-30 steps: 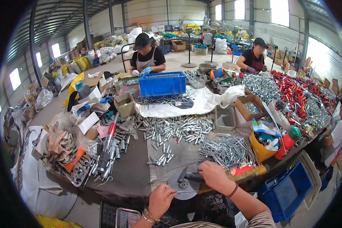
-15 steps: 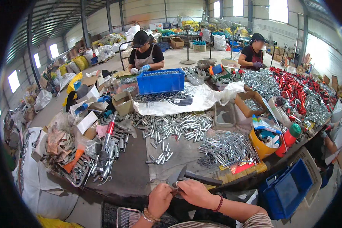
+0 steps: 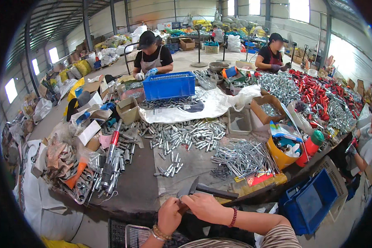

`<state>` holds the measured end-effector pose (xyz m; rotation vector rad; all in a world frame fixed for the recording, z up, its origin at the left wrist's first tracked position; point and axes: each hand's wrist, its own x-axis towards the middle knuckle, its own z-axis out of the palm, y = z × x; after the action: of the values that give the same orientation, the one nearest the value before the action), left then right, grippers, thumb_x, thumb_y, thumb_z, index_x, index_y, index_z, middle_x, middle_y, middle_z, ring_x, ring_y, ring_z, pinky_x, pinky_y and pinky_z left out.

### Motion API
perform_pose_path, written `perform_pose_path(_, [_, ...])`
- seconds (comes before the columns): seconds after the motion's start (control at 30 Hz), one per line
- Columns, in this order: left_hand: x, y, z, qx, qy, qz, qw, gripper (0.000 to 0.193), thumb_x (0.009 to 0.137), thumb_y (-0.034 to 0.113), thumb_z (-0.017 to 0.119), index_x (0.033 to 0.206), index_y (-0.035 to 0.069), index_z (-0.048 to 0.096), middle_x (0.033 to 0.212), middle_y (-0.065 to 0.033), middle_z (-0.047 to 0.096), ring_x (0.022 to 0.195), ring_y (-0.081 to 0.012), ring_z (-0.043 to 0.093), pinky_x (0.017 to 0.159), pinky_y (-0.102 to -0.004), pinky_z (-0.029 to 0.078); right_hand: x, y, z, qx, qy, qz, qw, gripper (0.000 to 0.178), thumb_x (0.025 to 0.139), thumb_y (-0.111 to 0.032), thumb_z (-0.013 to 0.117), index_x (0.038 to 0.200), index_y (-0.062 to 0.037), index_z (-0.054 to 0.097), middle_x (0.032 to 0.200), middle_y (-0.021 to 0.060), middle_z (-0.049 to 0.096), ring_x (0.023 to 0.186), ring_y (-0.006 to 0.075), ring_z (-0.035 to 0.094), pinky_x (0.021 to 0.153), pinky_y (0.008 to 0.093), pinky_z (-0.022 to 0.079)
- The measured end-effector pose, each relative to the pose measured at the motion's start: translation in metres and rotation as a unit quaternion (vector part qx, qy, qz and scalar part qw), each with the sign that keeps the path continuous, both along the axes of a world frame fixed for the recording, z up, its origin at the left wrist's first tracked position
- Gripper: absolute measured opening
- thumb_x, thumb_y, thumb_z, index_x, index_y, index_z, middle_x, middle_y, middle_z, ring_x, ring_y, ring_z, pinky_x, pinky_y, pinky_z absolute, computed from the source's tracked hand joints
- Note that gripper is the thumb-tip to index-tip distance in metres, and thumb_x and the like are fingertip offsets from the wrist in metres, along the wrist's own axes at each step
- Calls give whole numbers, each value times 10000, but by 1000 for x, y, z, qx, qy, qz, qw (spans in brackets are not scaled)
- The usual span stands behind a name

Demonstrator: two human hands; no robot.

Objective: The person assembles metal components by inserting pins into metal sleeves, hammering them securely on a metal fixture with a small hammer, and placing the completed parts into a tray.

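By the counter's near edge, the left hand and right hand meet — whether either grip holds anything, I cannot tell — beside the hammer lying there; small, steady moves probably suit.

The left hand is bare, its wrist ringed by a tan beaded bracelet and a pale, smooth bangle. The right hand is bare too, with a dark red bracelet of small beads and a sleeve striped brown and cream.
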<state>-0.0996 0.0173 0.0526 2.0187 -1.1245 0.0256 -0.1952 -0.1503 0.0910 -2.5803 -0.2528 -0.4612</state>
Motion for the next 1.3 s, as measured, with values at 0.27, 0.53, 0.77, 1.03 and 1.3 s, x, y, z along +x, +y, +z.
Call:
perform_pose_path(0.27, [-1,1,7,-7,-12,-15,1000,177,821,103,800,968,37,728,951,-116,664,864,-353,661,736,-430,540,-2,4,6,-37,9,-10,999,293,861,-93,688,1095,-56,515,898,117,650,862,322,659,734,446,525])
perform_pose_path(0.53, [1,1,-3,-17,-16,-7,1000,197,802,57,794,927,20,646,907,-141,624,850,-375,634,713,-460,514,-12,9,-11,-17,-61,-34,997,334,829,-63,641,1154,-51,565,896,91,615,869,289,640,764,408,529])
perform_pose_path(0.77, [3,2,-4,-17,9,-22,1000,237,803,-10,753,988,22,609,911,-157,587,828,-378,599,697,-429,487,-12,14,-15,-42,-88,-54,994,330,832,-83,643,1155,-57,578,893,73,605,870,265,633,769,388,526])
perform_pose_path(1.03, [4,-5,3,-26,-14,-19,999,216,814,63,793,872,11,592,870,-149,590,807,-371,616,687,-451,498,-11,6,-16,-23,-76,-55,995,304,855,-86,637,1151,-53,577,924,78,616,905,277,632,808,392,515])
perform_pose_path(1.3, [3,-1,-5,-8,-10,-15,1000,167,812,39,776,886,12,629,906,-138,612,828,-359,627,708,-430,510,-13,8,-24,-24,-88,-56,994,363,849,-99,670,1198,-49,584,936,87,619,920,286,633,827,400,520])
